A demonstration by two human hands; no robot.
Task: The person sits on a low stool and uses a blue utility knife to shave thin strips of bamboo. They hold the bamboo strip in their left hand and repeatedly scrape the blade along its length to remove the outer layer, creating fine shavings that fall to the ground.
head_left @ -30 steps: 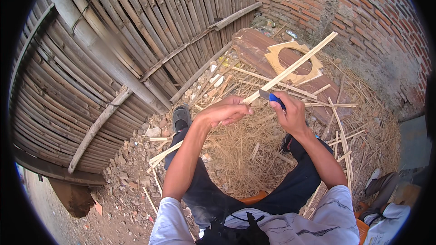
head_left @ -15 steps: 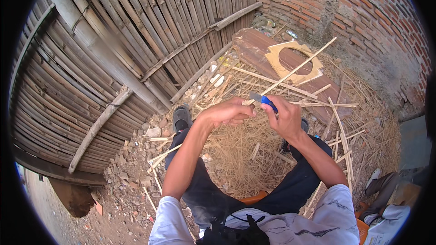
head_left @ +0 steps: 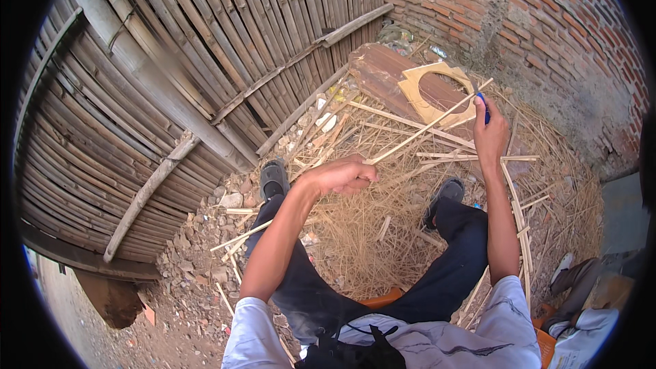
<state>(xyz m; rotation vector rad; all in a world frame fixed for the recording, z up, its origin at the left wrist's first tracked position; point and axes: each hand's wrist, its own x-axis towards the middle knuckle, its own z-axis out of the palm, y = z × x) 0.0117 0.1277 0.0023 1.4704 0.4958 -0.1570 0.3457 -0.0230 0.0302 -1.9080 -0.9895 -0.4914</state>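
Seated worker, dark trousers, knees apart, grey sandals on rubble. Left hand [head_left: 345,176] is closed in a fist around the near end of a long thin bamboo strip [head_left: 424,128]; the strip runs up and to the right from that fist, held clear of the ground. Right hand [head_left: 490,131] is raised at the strip's far end, fingers wrapped around a blue-handled tool [head_left: 483,104], probably a knife; the blade cannot be made out, and whether it touches the strip cannot be told. Judgement: the tool sits at the far end of the strip, so a shaving pass along it looks near its end; how clean the strip is cannot be read. Below and between the legs lies a thick mat of pale shavings [head_left: 355,232], which suggests much paring already done. Several similar strips [head_left: 478,158] lie loose just beyond the feet; finished or waiting, unclear. Farther out: a flat tan board with a round cut-out [head_left: 418,89], a bamboo slat fence [head_left: 205,61], a brick wall [head_left: 547,20].
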